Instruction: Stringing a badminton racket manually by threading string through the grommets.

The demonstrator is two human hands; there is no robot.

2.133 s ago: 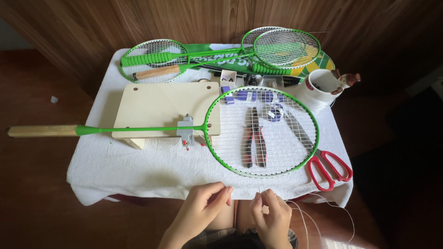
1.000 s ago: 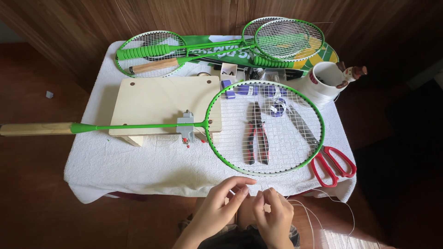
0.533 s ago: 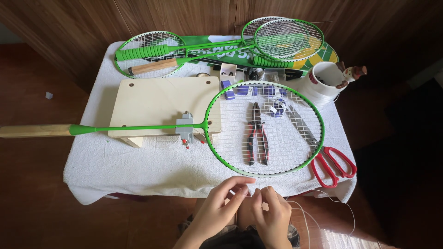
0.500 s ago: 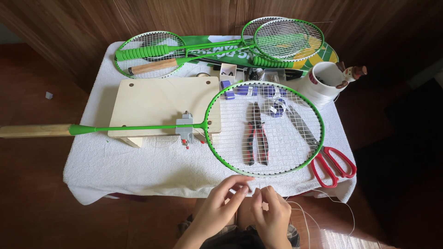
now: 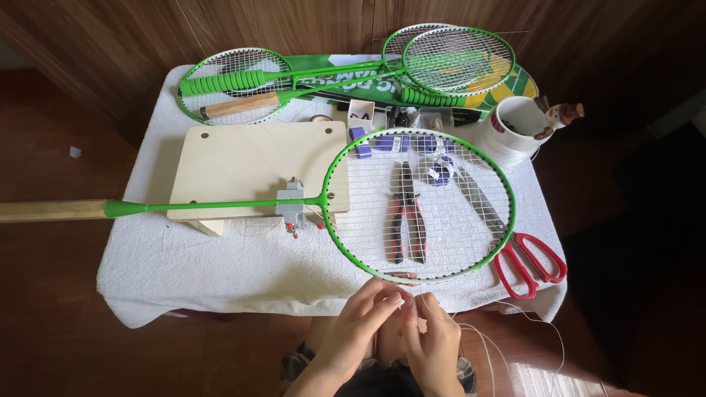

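A green badminton racket point(image 5: 419, 202) lies across the white-clothed table point(image 5: 220, 272), its shaft held in a small grey clamp point(image 5: 292, 213) on a pale wooden board point(image 5: 250, 165). Its wooden handle point(image 5: 44, 211) sticks out past the left edge. My left hand point(image 5: 360, 323) and my right hand point(image 5: 434, 342) meet just below the near rim of the racket head, fingertips pinched together on a thin white string point(image 5: 482, 338) that trails off to the right. Red-handled pliers point(image 5: 407, 213) lie under the strung head.
Red-handled scissors point(image 5: 526, 257) lie at the right edge. Two more green rackets point(image 5: 346, 70) rest on a green cover at the back. A white mug point(image 5: 515, 125) with a small figure stands at back right. Purple clips point(image 5: 401, 143) sit by the racket head.
My hands have drawn closer together and risen slightly toward the racket's near rim, staying pinched on the string. Everything on the table has stayed put.
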